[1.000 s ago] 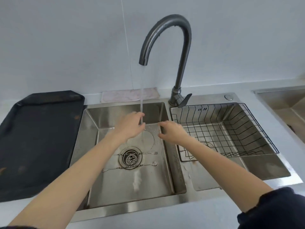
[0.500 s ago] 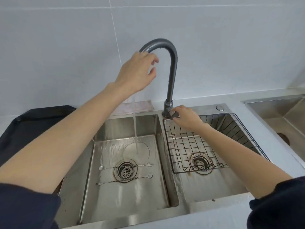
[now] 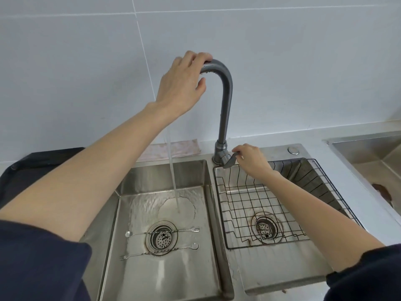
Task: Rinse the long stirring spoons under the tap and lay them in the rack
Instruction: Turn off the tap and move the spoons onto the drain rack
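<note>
Two long thin stirring spoons lie across the drain on the floor of the left basin: the far spoon (image 3: 186,230) and the near spoon (image 3: 138,254). Water runs from the grey tap (image 3: 225,101) into that basin. My left hand (image 3: 182,83) wraps over the top of the tap's spout. My right hand (image 3: 252,161) grips the tap's lever (image 3: 230,162) at its base. The black wire rack (image 3: 240,205) sits empty in the right basin.
A dark tray (image 3: 26,170) lies on the counter at the left. A pinkish cloth (image 3: 184,147) lies behind the left basin. Another steel sink (image 3: 368,153) shows at the far right edge.
My left hand rose from the water stream to the spout and now closes over its top. My right hand went from the basin divider to the lever and holds it.
</note>
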`<state>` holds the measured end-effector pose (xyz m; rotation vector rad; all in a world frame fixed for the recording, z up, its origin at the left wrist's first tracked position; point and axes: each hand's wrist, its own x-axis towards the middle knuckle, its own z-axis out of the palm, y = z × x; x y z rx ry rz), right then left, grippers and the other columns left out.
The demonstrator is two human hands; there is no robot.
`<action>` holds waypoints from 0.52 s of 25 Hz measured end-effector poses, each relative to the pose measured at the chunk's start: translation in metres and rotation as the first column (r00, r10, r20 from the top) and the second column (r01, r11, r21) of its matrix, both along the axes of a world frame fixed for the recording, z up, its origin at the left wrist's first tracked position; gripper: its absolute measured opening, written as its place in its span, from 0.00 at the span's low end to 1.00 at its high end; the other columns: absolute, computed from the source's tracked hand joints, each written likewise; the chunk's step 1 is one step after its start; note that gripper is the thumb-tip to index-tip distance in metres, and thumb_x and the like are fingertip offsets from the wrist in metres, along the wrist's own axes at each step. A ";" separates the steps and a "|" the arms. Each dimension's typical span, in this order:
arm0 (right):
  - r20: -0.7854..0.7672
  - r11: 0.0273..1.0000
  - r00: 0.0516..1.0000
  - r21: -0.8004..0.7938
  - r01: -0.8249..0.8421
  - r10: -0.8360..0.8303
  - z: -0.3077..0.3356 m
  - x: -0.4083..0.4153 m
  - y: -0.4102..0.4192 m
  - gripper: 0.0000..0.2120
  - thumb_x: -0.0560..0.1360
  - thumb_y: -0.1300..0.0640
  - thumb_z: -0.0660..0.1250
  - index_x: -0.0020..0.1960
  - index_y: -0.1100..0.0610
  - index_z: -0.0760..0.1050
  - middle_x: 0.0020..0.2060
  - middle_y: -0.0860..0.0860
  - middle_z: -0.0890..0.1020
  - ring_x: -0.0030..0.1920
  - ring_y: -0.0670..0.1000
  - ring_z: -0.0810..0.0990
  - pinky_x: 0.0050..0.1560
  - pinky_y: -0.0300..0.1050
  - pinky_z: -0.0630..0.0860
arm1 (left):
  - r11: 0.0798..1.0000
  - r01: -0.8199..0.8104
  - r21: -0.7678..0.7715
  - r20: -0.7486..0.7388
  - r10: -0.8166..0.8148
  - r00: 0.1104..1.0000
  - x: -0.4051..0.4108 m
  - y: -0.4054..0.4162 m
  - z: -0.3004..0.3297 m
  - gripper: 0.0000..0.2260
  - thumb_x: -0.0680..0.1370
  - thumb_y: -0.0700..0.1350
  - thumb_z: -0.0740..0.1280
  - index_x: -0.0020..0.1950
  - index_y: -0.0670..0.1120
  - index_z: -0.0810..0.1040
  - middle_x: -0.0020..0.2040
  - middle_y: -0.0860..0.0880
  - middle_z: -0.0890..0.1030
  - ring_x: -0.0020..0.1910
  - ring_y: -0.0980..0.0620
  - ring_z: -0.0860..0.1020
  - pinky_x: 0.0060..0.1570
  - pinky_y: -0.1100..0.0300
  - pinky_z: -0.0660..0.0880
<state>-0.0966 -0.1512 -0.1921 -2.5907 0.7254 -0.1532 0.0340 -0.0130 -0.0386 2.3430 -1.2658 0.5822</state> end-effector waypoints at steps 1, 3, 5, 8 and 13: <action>0.015 1.000 1.000 0.003 -0.007 0.006 -0.002 0.001 -0.002 0.14 0.77 0.64 0.57 0.59 0.60 0.77 0.58 0.58 0.79 0.57 0.60 0.77 0.57 0.52 0.74 | 1.000 -0.013 -0.024 -0.003 0.013 1.000 0.003 -0.001 -0.002 0.18 0.77 0.41 0.58 0.67 0.50 0.67 0.63 0.47 0.73 0.55 0.45 0.75 0.49 0.50 0.73; 0.038 1.000 0.999 0.007 -0.019 0.018 -0.006 0.004 -0.007 0.12 0.77 0.63 0.59 0.55 0.59 0.80 0.54 0.58 0.81 0.54 0.59 0.78 0.56 0.51 0.75 | 0.997 -0.028 -0.068 0.025 0.030 0.999 0.009 -0.002 -0.007 0.18 0.76 0.41 0.57 0.65 0.51 0.68 0.61 0.49 0.75 0.49 0.45 0.78 0.46 0.52 0.73; 0.059 0.999 0.998 0.020 -0.033 0.032 -0.008 0.006 -0.012 0.10 0.76 0.61 0.62 0.52 0.58 0.81 0.51 0.57 0.83 0.51 0.58 0.79 0.55 0.52 0.76 | 0.996 -0.020 -0.092 0.050 0.025 0.998 0.015 -0.003 -0.010 0.17 0.76 0.42 0.57 0.65 0.52 0.69 0.59 0.50 0.76 0.47 0.46 0.78 0.44 0.55 0.72; 0.083 0.998 0.996 0.034 -0.048 0.045 -0.009 0.008 -0.014 0.09 0.76 0.60 0.65 0.51 0.57 0.82 0.48 0.57 0.83 0.48 0.58 0.80 0.53 0.52 0.77 | 0.994 -0.029 -0.103 0.087 0.038 0.995 0.021 -0.003 -0.012 0.17 0.76 0.44 0.57 0.65 0.52 0.69 0.59 0.50 0.76 0.45 0.47 0.79 0.41 0.58 0.69; 0.061 0.995 0.998 0.097 0.007 -0.013 0.000 0.028 -0.023 0.08 0.74 0.58 0.68 0.50 0.57 0.83 0.46 0.56 0.86 0.45 0.50 0.79 0.49 0.35 0.69 | 0.993 -0.024 -0.113 0.124 0.038 0.991 0.024 -0.002 -0.014 0.17 0.76 0.45 0.56 0.65 0.52 0.69 0.59 0.50 0.77 0.44 0.47 0.79 0.42 0.58 0.70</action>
